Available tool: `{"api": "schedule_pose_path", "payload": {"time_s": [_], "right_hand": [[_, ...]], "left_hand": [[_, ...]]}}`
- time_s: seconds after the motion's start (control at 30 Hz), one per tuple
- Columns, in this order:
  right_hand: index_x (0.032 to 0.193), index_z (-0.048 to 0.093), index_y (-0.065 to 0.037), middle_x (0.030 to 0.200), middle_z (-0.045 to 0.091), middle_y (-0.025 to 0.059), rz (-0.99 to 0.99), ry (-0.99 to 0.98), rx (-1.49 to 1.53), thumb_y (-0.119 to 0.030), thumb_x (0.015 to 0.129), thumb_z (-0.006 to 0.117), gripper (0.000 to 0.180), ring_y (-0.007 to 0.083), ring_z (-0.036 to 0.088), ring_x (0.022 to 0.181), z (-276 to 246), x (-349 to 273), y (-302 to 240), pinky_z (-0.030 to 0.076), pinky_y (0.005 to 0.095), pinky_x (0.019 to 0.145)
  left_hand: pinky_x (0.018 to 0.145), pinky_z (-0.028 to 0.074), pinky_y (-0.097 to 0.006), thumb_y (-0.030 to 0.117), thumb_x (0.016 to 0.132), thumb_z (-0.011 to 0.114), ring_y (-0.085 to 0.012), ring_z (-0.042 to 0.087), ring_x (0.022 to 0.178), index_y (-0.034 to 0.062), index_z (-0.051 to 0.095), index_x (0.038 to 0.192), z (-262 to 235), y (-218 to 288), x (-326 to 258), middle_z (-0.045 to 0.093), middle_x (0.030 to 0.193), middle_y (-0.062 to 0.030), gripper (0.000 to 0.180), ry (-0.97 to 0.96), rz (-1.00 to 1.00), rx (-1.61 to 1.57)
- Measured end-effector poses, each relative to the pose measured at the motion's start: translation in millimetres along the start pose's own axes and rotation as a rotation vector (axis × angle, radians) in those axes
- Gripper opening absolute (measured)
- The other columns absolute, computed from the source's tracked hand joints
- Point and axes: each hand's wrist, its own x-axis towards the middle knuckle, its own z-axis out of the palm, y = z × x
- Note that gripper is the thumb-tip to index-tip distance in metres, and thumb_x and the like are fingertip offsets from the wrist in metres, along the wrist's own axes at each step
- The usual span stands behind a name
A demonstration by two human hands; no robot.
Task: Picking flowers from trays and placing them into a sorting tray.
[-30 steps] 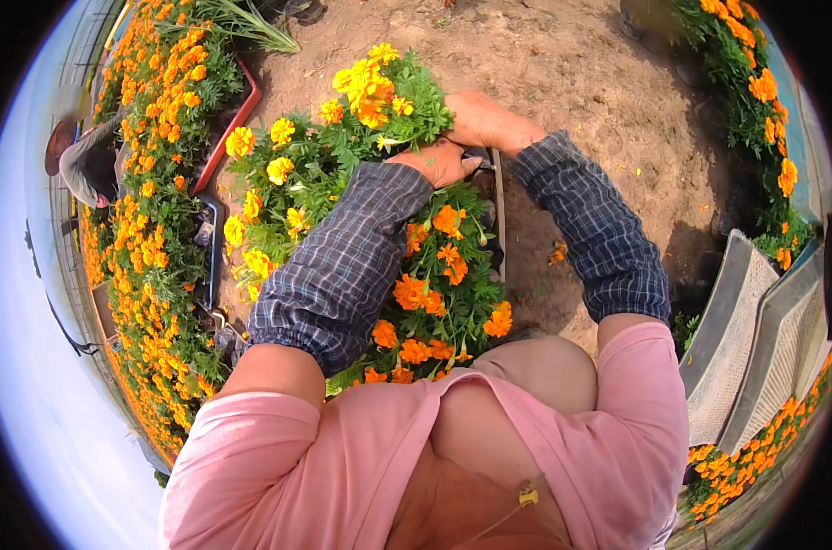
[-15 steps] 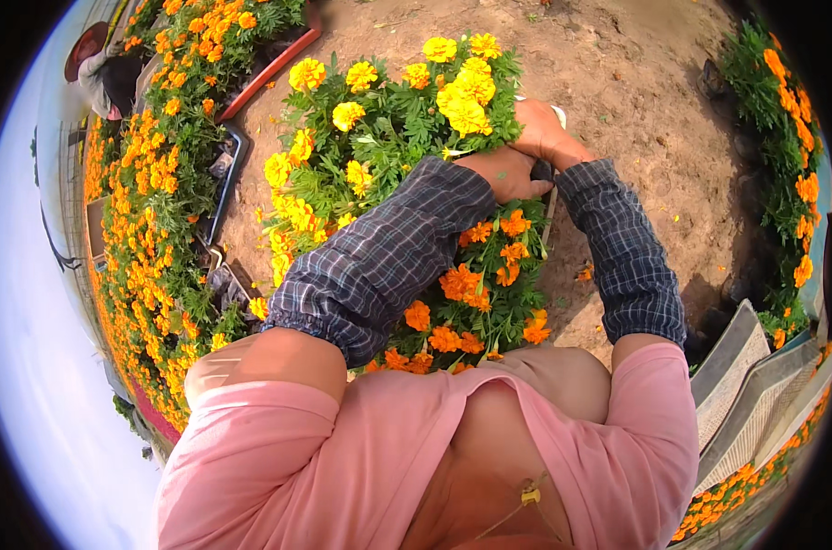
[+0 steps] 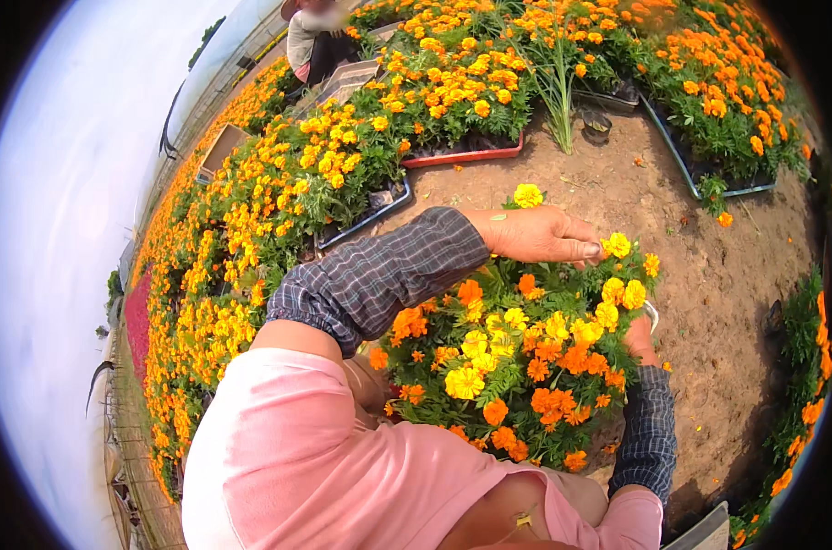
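Observation:
A dense clump of yellow and orange marigolds [image 3: 517, 353] fills the space in front of my body. Across its far side reaches my left hand [image 3: 544, 236], back up, fingers stretched out toward a yellow bloom [image 3: 616, 245] at the far right of the clump. Nothing shows in that hand, and a bit of green leaf lies on its wrist. My right hand [image 3: 640, 341] is low at the clump's right side, its fingers hidden among the leaves. Beside it a white curved rim [image 3: 652, 316] shows; what it belongs to is hidden.
Beyond the clump stand a red-edged tray [image 3: 466, 158], a blue-edged tray [image 3: 366, 215] and another dark blue tray [image 3: 723, 192], all with marigolds. Brown soil [image 3: 709, 302] lies to the right. A tall grassy plant [image 3: 558, 101] grows at the back. Another person [image 3: 317, 46] sits far left.
My left hand has come away from my right hand and now stretches over the clump's far side. The yellow blooms now sit nearer my body, among the orange ones. The view has swung left and up.

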Motion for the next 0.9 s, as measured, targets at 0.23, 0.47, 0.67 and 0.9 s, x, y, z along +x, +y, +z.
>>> {"api": "schedule_pose_path", "payload": {"time_s": [0.23,0.47,0.67,0.9], "right_hand": [[0.116,0.052,0.004,0.093,0.055,0.014,-0.078,0.33,0.152,0.002,0.077,0.059,0.04,0.0258,0.053,0.08,-10,-16,-15,0.045,0.0387,0.075],[0.127,0.042,-0.001,0.125,0.047,0.0177,-0.036,-0.05,0.016,-0.004,0.081,0.057,0.049,0.0334,0.046,0.107,-44,-23,-4,0.038,0.0402,0.098],[0.117,0.053,-0.003,0.108,0.058,0.0176,-0.028,-0.321,-0.404,-0.005,0.077,0.063,0.041,0.0349,0.053,0.099,-91,-33,-45,0.045,0.044,0.086],[0.102,0.049,0.006,0.068,0.046,0.0117,0.426,-0.368,-0.29,-0.007,0.091,0.047,0.017,0.0212,0.036,0.054,-62,-16,-1,0.034,0.0396,0.051]], "left_hand": [[0.089,0.049,-0.039,0.035,0.097,0.04,-0.0216,0.056,0.105,0.0061,0.051,0.123,-87,-81,-206,0.057,0.115,-0.0101,0.04,0.462,-0.598,0.146],[0.085,0.05,-0.037,0.039,0.094,0.046,-0.0213,0.058,0.102,0.0047,0.052,0.121,-64,-205,-265,0.059,0.113,-0.0105,0.044,0.505,-0.862,-0.068],[0.081,0.052,-0.037,0.041,0.093,0.046,-0.0235,0.059,0.102,0.0025,0.053,0.12,-44,-264,-264,0.06,0.113,-0.0131,0.048,0.38,-0.858,-0.159],[0.06,0.046,-0.029,0.032,0.094,0.048,-0.0118,0.06,0.075,0.0065,0.062,0.107,-16,-326,-189,0.065,0.086,-0.003,0.032,0.374,-0.689,-0.412]]}}
